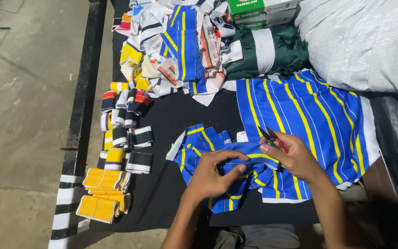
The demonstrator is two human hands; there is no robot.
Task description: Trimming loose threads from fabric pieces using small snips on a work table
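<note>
My left hand pinches a blue garment piece with yellow and white stripes near the front of the black table. My right hand grips the same piece from the right and also holds small red-handled thread snips, blades pointing up and left. A larger stack of blue striped fabric lies under and behind the right hand.
Folded rib cuffs in yellow, black and white line the table's left side. A heap of mixed striped pieces sits at the back, beside green fabric, green-and-white boxes and a white sack. Concrete floor lies left.
</note>
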